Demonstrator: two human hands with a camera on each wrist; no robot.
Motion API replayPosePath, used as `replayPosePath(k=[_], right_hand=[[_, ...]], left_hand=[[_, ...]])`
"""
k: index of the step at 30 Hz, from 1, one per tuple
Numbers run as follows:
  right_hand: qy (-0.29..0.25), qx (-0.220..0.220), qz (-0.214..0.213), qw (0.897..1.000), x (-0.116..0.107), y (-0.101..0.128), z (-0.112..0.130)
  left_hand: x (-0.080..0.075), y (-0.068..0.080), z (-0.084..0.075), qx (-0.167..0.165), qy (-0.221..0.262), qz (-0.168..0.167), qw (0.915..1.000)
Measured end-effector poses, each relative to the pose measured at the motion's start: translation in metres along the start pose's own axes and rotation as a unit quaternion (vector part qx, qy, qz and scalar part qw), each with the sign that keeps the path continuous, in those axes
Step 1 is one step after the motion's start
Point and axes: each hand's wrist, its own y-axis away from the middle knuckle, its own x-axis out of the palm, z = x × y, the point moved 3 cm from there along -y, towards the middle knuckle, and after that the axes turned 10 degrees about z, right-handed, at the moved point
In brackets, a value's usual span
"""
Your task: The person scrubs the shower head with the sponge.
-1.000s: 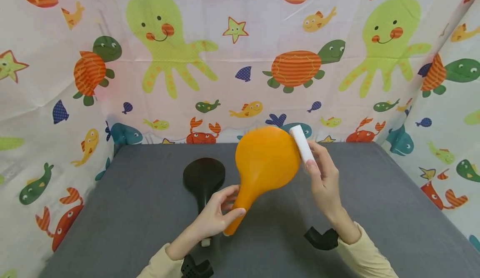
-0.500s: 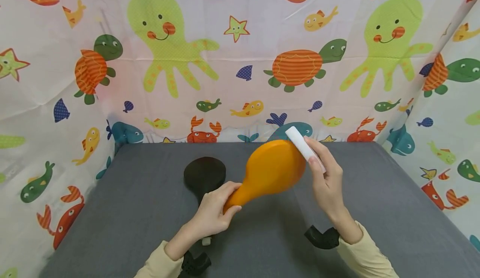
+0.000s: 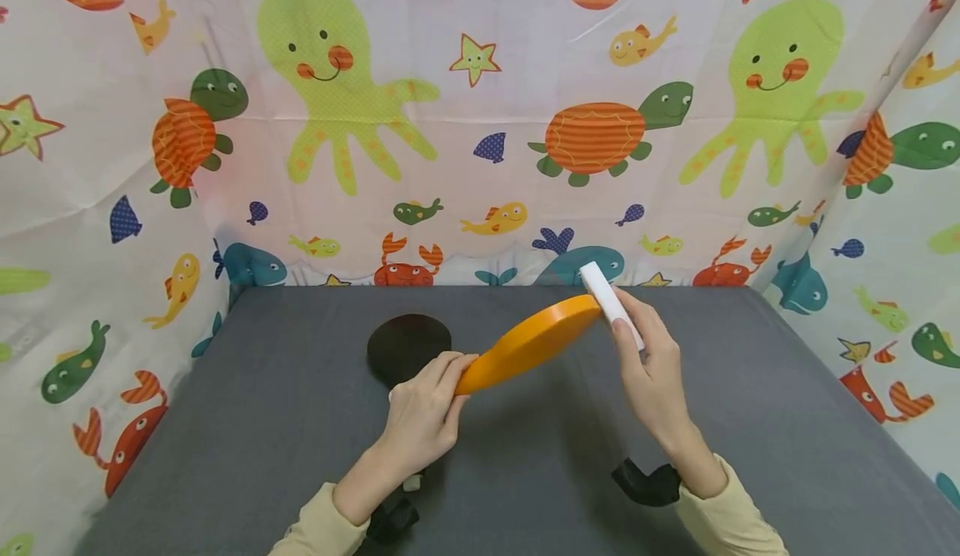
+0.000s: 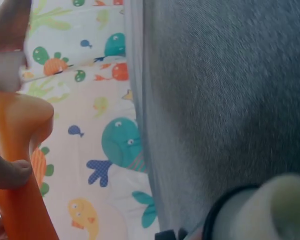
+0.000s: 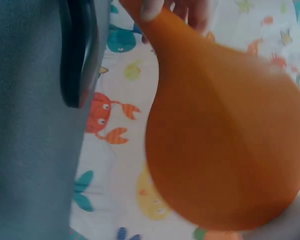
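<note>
My left hand (image 3: 423,414) grips the handle of an orange paddle (image 3: 536,339), its round head tilted up to the right and turned nearly edge-on in the head view. In my right hand (image 3: 654,364), thumb and fingers pinch a white rectangular block (image 3: 609,302), set right at the paddle's far rim. The right wrist view shows the smooth, broad face of the paddle (image 5: 225,140). Blurred at the left wrist view's upper left is the white block (image 4: 5,72), against the orange head. Behind my left hand lies a black paddle (image 3: 405,346), its handle mostly hidden.
Grey cloth covers the table (image 3: 300,423). A white curtain (image 3: 480,139) printed with sea animals hangs at the back and both sides. Black wrist mounts (image 3: 647,483) sit at the wrists. A pale cylinder (image 4: 270,215) shows at the left wrist view's lower right.
My left hand has rolled and lowered the orange paddle, turning its face from broad view to nearly edge-on. My right hand keeps the white block by the rim, shifting slightly.
</note>
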Motion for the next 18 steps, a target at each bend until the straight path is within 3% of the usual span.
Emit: replayPosePath(k=[2,5,8,10,15,18], right_hand=[[0.018,-0.069,-0.013,0.997,0.003,0.001,0.010],[0.057,-0.180,-0.015,0.982,0.010,0.003,0.025],[0.094,-0.228,-0.016,0.969,0.014,0.004,0.031],[0.105,-0.210,-0.024,0.972,0.013,0.003,0.028],[0.111,-0.067,-0.015,0.991,0.008,0.000,0.010],[0.130,-0.063,-0.003,0.989,0.012,0.002,0.014]], left_hand=[[0.000,0.000,0.000,0.007,-0.019,-0.004,0.9998],[0.000,0.001,-0.001,0.015,-0.051,-0.010,0.9985],[-0.001,0.001,-0.004,0.018,-0.080,-0.013,0.9965],[-0.002,0.001,-0.005,0.018,-0.094,-0.018,0.9952],[-0.003,0.001,-0.008,0.012,-0.099,-0.022,0.9947],[-0.004,0.000,-0.009,0.009,-0.105,-0.019,0.9942]])
